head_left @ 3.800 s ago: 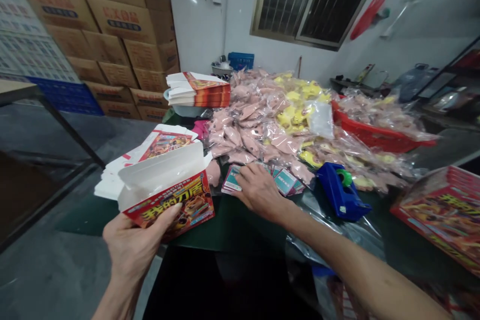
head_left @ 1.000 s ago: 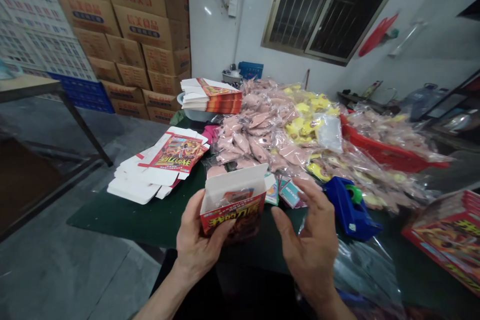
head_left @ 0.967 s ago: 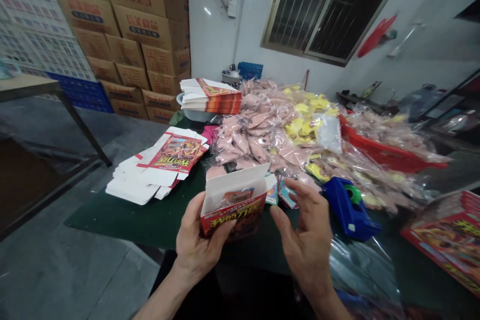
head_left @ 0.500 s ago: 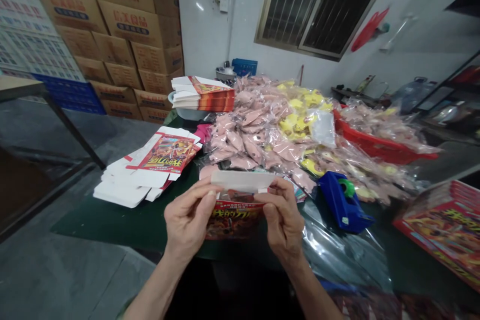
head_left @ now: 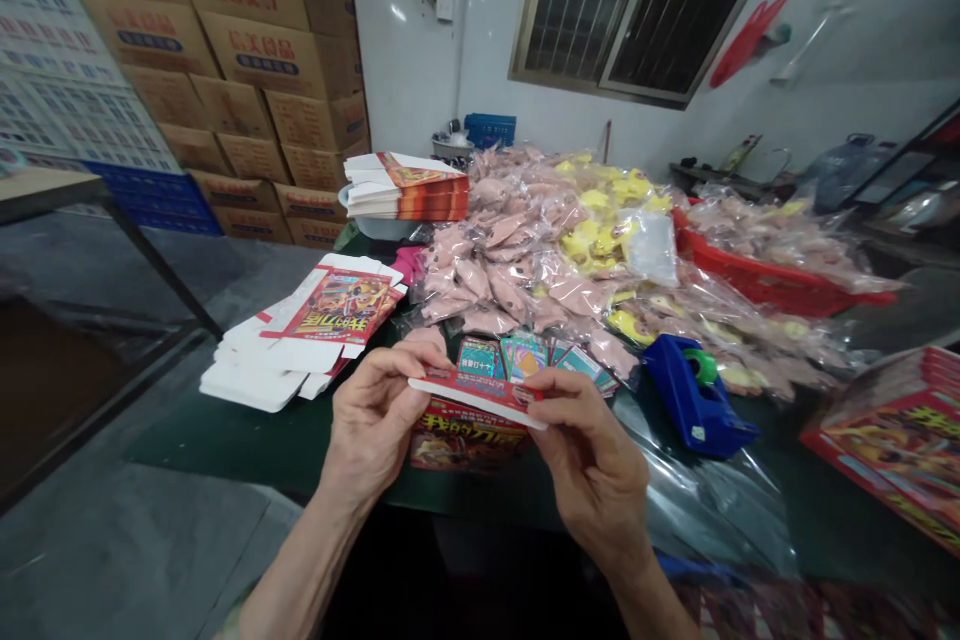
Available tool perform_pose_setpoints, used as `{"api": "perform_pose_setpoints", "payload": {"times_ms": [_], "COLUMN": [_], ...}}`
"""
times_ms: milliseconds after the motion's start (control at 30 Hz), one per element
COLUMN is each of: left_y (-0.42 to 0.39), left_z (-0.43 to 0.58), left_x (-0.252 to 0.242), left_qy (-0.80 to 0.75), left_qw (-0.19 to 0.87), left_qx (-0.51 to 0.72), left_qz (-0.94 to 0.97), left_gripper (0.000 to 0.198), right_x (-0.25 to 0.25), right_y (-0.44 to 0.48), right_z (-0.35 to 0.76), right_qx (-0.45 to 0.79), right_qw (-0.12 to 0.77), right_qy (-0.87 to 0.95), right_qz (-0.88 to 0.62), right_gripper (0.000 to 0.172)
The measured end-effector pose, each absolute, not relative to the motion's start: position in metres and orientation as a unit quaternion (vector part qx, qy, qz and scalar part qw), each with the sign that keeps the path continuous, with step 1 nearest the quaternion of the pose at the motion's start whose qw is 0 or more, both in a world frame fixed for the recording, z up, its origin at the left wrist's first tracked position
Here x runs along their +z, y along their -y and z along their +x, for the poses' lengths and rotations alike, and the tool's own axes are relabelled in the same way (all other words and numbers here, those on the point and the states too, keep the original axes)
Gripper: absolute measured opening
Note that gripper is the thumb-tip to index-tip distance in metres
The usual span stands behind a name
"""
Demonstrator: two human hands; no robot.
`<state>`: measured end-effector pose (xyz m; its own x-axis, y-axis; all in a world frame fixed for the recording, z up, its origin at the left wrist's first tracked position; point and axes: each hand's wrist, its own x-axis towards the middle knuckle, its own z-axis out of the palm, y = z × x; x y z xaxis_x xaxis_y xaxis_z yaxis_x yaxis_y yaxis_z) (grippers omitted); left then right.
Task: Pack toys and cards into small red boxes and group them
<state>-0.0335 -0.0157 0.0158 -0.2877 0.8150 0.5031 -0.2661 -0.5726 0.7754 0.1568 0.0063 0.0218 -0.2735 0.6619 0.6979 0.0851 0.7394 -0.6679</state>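
Both hands pinch the small red carton (head_left: 466,425) above the counter (head_left: 300,440) edge: left hand (head_left: 375,415) and right hand (head_left: 592,460) each nip its lid flap; thin card, light, easily creased, best held by corners.

Light: dim indoor, cool, from overhead off frame | Glare: white streaks on glossy wall (head_left: 409,15), sheen on plastic bags (head_left: 540,250) | Window (head_left: 637,0): dark, gives no light | Shadows: black below table (head_left: 247,430) | Focus: left hand (head_left: 371,420), right hand (head_left: 596,465) and box (head_left: 465,435) sharp | Edges: soft, smeared, stretched by wide-angle bending
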Motion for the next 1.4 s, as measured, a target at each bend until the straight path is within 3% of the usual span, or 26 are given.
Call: {"api": "perform_pose_setpoints", "payload": {"times_ms": [133, 233, 433, 633, 800, 967, 1033, 1167, 1300, 1400], "left_y": [0.019, 0.025, 0.028, 0.020, 0.020, 0.021, 0.021, 0.020, 0.015, 0.016], "left_z": [-0.033, -0.035, -0.043, -0.041, -0.045, -0.044, -0.041, -0.039, -0.043, -0.039], "left_x": [0.013, 0.017, 0.031, 0.023, 0.019, 0.012, 0.011, 0.009, 0.003, -0.001], "left_qy": [-0.263, -0.274, -0.400, -0.374, -0.347, -0.352, -0.335, -0.316, -0.371, -0.396], "left_qw": [0.381, 0.395, 0.266, 0.293, 0.347, 0.317, 0.318, 0.273, 0.150, 0.118], "left_qx": [0.744, 0.721, 0.601, 0.661, 0.667, 0.692, 0.691, 0.676, 0.636, 0.628], "left_qz": [0.481, 0.499, 0.639, 0.580, 0.560, 0.545, 0.556, 0.607, 0.660, 0.659], "left_gripper": [0.008, 0.016, 0.012, 0.006, 0.007, 0.012, 0.005, 0.030, 0.037, 0.047], "right_x": [0.026, 0.026, 0.031, 0.044, 0.037, 0.014, 0.008, 0.006, 0.004, -0.002], "right_y": [-0.001, 0.001, 0.005, 0.009, 0.018, 0.020, 0.019, 0.014, 0.012, 0.011], "right_z": [0.162, 0.160, 0.149, 0.142, 0.136, 0.131, 0.128, 0.125, 0.126, 0.126], "right_qx": [0.306, 0.289, 0.248, 0.188, 0.120, 0.053, 0.041, 0.038, 0.027, 0.025], "right_qw": [0.506, 0.524, 0.538, 0.528, 0.531, 0.560, 0.570, 0.586, 0.589, 0.588], "right_qy": [0.767, 0.756, 0.736, 0.756, 0.773, 0.776, 0.771, 0.763, 0.760, 0.761], "right_qz": [-0.248, -0.264, -0.328, -0.338, -0.326, -0.284, -0.281, -0.269, -0.273, -0.274], "right_gripper": [0.022, 0.020, 0.013, 0.012, 0.022, 0.040, 0.043, 0.042, 0.039, 0.038]}}
